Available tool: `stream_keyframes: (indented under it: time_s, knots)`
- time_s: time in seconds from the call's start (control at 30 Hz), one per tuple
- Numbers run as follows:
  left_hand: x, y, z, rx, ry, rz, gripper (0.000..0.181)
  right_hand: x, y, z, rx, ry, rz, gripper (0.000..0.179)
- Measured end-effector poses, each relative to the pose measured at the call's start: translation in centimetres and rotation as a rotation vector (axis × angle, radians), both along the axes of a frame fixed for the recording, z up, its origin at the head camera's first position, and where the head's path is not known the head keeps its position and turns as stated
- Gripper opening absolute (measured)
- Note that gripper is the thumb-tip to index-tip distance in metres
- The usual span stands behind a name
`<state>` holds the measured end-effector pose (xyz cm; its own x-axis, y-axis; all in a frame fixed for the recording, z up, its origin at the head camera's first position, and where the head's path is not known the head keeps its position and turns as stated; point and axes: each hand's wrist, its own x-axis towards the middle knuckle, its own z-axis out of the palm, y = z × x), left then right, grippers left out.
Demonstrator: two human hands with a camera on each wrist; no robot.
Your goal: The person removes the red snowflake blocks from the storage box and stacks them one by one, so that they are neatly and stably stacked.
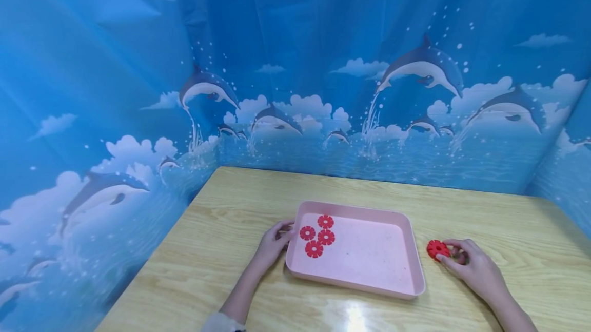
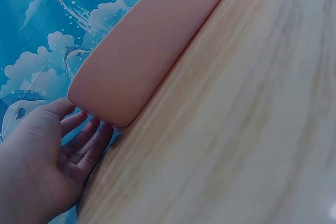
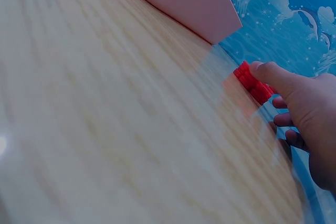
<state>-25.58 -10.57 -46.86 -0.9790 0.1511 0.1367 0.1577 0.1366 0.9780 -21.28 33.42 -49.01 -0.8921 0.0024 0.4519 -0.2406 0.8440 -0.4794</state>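
Note:
Beside the tray's right end, my right hand (image 1: 477, 268) pinches a small stack of red notched plastic discs (image 1: 438, 250) between thumb and fingers, low over the table. The right wrist view shows the stack (image 3: 253, 83) edge-on, its discs lying one against another. My left hand (image 1: 273, 245) touches the left wall of a shallow pink tray (image 1: 369, 286). In the left wrist view its fingertips (image 2: 107, 129) are against that end of the tray, with the thumb near the rim. Inside the tray, several flat red discs (image 1: 314, 249) lie grouped toward the left.
A wood-grain table (image 1: 208, 265) carries the tray near its middle. Behind and along the sides hangs a blue curtain (image 1: 295, 65) printed with dolphins and clouds. Light glares off the table (image 1: 355, 316) in front of the tray.

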Motion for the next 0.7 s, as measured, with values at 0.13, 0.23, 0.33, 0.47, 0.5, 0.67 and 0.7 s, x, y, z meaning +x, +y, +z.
stream_keyframes:
  time_s: [0.13, 0.23, 0.33, 0.47, 0.5, 0.67, 0.7]
  knots:
    - [-0.8, -0.2, -1.4, -0.011, -0.01, 0.012, 0.036, 0.0, 0.1, -0.1, 0.0, 0.036, 0.01, 0.031]
    - [-1.0, -0.2, -1.8, -0.024, -0.008, 0.018, 0.037, 0.0, 0.2, -0.3, -0.004, 0.054, 0.018, 0.031]
    - [-1.0, -0.2, -1.7, -0.021, -0.004, 0.016, 0.037, 0.0, 0.2, -0.3, -0.006, 0.06, 0.018, 0.031]
    - [-0.5, -0.1, -0.9, -0.004, -0.011, 0.008, 0.035, 0.0, 0.2, -0.3, -0.007, 0.061, 0.015, 0.03]
    - [-0.4, -0.1, -0.6, -0.001, -0.01, 0.004, 0.034, 0.0, 0.2, -0.3, -0.006, 0.061, 0.015, 0.03]
    - [0.1, 0.0, 0.2, -0.005, -0.002, -0.004, 0.034, 0.0, 0.1, -0.2, -0.012, 0.058, 0.014, 0.03]
    - [0.0, -0.1, 0.0, -0.008, -0.005, -0.002, 0.034, 0.0, 0.1, -0.2, -0.017, 0.055, 0.015, 0.03]
